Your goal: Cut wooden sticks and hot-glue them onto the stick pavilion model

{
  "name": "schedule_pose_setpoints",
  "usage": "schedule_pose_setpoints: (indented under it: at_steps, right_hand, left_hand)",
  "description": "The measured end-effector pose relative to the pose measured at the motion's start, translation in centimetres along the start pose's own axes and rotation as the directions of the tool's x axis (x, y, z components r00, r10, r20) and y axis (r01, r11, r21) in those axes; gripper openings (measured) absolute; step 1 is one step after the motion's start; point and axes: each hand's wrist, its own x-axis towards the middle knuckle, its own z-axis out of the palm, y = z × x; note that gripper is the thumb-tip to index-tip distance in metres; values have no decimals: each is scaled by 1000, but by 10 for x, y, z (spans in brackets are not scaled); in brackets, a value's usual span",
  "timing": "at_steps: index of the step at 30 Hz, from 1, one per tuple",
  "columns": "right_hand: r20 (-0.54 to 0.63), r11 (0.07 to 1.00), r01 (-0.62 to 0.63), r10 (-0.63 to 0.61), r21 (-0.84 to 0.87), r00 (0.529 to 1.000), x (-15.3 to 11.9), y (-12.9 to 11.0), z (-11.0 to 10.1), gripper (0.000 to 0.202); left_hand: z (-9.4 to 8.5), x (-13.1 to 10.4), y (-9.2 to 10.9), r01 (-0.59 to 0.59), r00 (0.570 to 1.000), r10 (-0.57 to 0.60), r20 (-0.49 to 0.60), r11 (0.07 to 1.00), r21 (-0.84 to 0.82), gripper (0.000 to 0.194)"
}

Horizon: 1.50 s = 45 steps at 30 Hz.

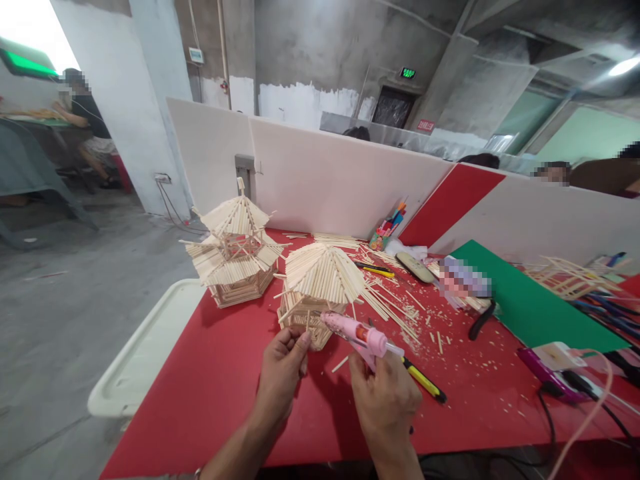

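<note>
Stick (309, 321), short and pale, stands roughly upright in the fingertips of the left hand (284, 363), over the near part of the red bench (225, 383). Thumb and forefinger are closed on its lower end, leaving the top free. The pink glue gun (365, 335) lies across from it, its long axis slanting from the right hand (384, 393) up towards the stick, so that nozzle and stick sit very near one another (whether they touch, I cannot tell). The left hand is the nearer to the stick, palm turned inward, its forearm rising from the bench's near edge; the right hand wraps the gun's handle, knuckles up, the fingers closed around it.

Just beyond both hands sits the single-roofed stick model (324, 275), its open lower frame partly hidden behind nozzle and fingers. A two-tiered model (239, 270) stands farther left, towards the bench's left edge. Loose sticks (389, 312) fan out to the right, and a yellow cutter (424, 380) lies beside the right hand.
</note>
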Motion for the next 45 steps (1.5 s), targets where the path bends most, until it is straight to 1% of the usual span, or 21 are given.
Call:
schedule_pose_setpoints:
  at_steps: [7, 12, 16, 22, 26, 33, 39, 45]
  right_hand:
    - [12, 1000, -8, 8, 13, 1000, -2, 0, 1, 23]
    - [31, 1000, -29, 28, 13, 999, -1, 0, 1, 24]
    - [18, 1000, -28, 28, 13, 999, -1, 1, 1, 26]
    - [7, 999, -32, 32, 42, 999, 0, 3, -1, 20]
    - [12, 997, -68, 68, 46, 998, 2, 4, -2, 22]
    - [3, 997, -68, 68, 41, 998, 5, 2, -3, 21]
    - [-1, 996, -74, 74, 42, 997, 6, 0, -2, 24]
    - [-23, 996, -76, 77, 42, 997, 9, -1, 0, 19]
  left_hand:
    - [2, 0, 1, -1, 1000, 1, -17, 1000, -13, 27]
    - [6, 0, 3, -17, 1000, 17, -2, 1000, -10, 28]
    - [8, 1, 3, -33, 999, 33, 13, 999, -4, 29]
    - [12, 4, 6, 3, 1000, -3, 11, 999, -36, 31]
    - [17, 6, 11, 32, 999, -32, 3, 997, -64, 33]
    - [20, 5, 17, 75, 997, -78, -27, 993, -94, 35]
    - [21, 4, 22, 100, 993, -104, -46, 992, -82, 35]
    - [21, 5, 21, 108, 993, -111, -34, 991, -76, 34]
